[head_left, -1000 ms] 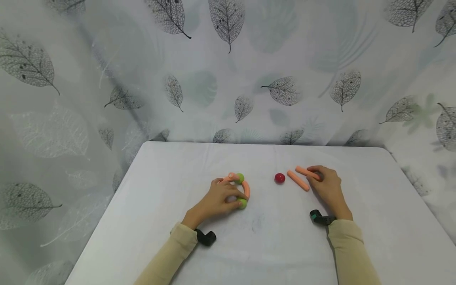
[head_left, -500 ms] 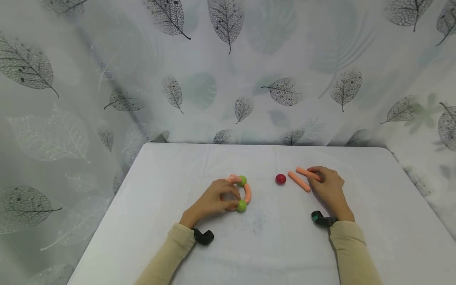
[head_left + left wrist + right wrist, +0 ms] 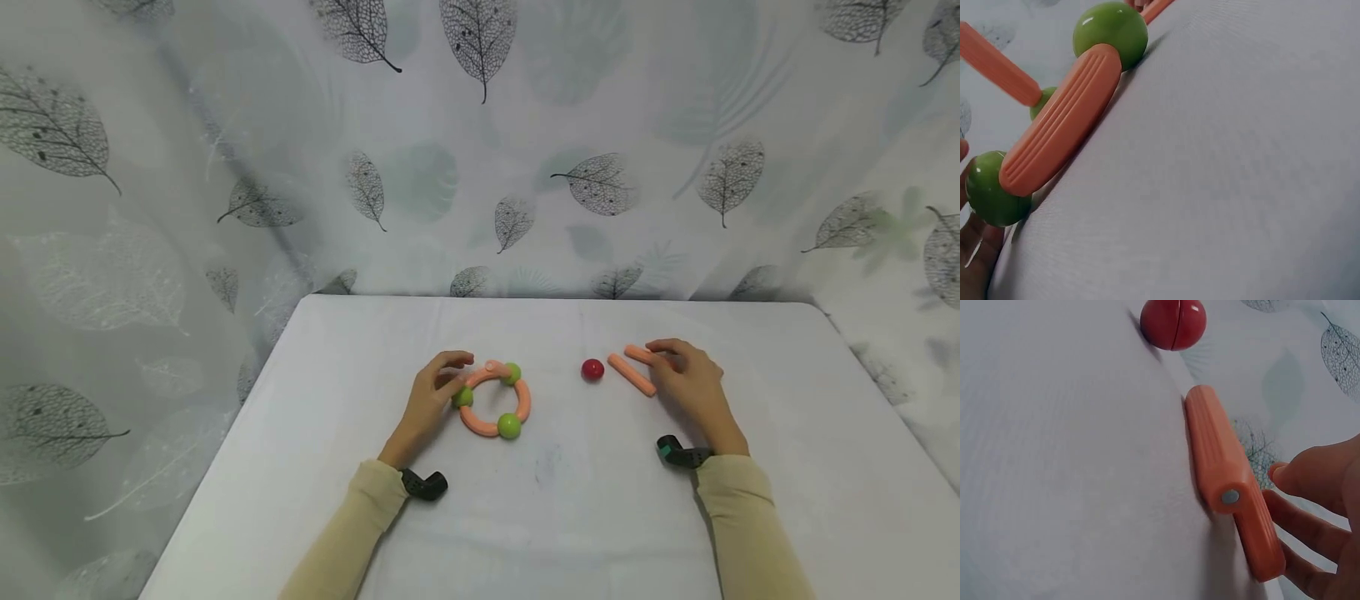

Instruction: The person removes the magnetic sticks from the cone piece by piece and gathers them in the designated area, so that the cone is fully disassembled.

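Note:
Curved orange rods (image 3: 477,424) and green balls (image 3: 509,426) form a ring on the white table. A further orange rod (image 3: 997,62) slants up from the far green ball (image 3: 1043,103). My left hand (image 3: 426,408) is at the ring's left green ball (image 3: 997,190), its thumb and fingers spread loosely about it. To the right, my right hand (image 3: 693,387) rests at the rear one of two straight orange rods (image 3: 1260,544), fingers against its side and the thumb apart from it. The nearer rod (image 3: 632,375) shows a grey metal disc (image 3: 1230,497) in its end.
A red ball (image 3: 592,370) with a seam sits between the ring and the straight rods. Behind the white table (image 3: 570,517) hangs a leaf-patterned cloth (image 3: 480,150). Each wrist wears a black camera (image 3: 425,485).
My left hand has moved from the front green ball back and left to the left green ball, uncovering the whole ring. The right hand stays at the rear straight rod.

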The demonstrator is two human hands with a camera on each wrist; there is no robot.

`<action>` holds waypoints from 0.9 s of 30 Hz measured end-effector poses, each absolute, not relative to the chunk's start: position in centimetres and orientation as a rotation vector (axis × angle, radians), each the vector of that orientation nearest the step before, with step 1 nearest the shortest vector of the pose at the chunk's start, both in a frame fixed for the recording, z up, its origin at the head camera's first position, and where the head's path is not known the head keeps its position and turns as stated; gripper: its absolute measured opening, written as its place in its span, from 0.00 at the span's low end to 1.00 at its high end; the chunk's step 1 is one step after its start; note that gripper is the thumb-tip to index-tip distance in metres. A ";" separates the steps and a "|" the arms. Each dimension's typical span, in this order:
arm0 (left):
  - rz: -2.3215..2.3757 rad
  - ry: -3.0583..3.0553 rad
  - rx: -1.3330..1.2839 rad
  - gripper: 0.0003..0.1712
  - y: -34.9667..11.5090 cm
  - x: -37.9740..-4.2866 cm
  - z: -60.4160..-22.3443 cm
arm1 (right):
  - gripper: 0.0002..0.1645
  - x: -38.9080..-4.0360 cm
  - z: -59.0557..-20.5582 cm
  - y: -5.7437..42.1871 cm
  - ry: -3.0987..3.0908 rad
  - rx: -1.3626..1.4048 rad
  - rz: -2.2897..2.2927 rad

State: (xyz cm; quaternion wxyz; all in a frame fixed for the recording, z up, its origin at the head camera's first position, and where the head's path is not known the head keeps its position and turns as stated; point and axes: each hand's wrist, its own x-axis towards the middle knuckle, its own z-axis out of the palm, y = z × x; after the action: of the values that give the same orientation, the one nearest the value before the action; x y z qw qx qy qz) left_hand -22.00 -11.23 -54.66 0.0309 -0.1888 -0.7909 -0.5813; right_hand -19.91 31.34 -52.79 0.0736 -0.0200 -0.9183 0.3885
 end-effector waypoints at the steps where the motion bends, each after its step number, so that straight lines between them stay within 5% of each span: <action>1: -1.774 -2.456 -0.575 0.19 -11.2 -22.0 -54.7 | 0.23 -19.9 -52.6 31.3 -2.762 -0.059 1.174; 15: -1.322 -2.396 -0.847 0.17 -10.7 -22.0 -55.9 | 0.17 -20.5 -50.4 26.4 -2.658 0.227 1.353; 27: -1.208 -2.574 -0.769 0.20 -10.5 -22.0 -55.6 | 0.14 -20.3 -49.6 19.6 -2.601 0.515 1.417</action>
State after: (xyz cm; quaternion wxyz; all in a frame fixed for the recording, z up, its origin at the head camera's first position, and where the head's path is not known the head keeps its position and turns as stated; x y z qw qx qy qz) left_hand -22.01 -10.53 -55.58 0.0978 -0.2598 -0.8697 -0.4081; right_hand -20.32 19.57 -49.63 0.0674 0.1709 -0.8632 0.4702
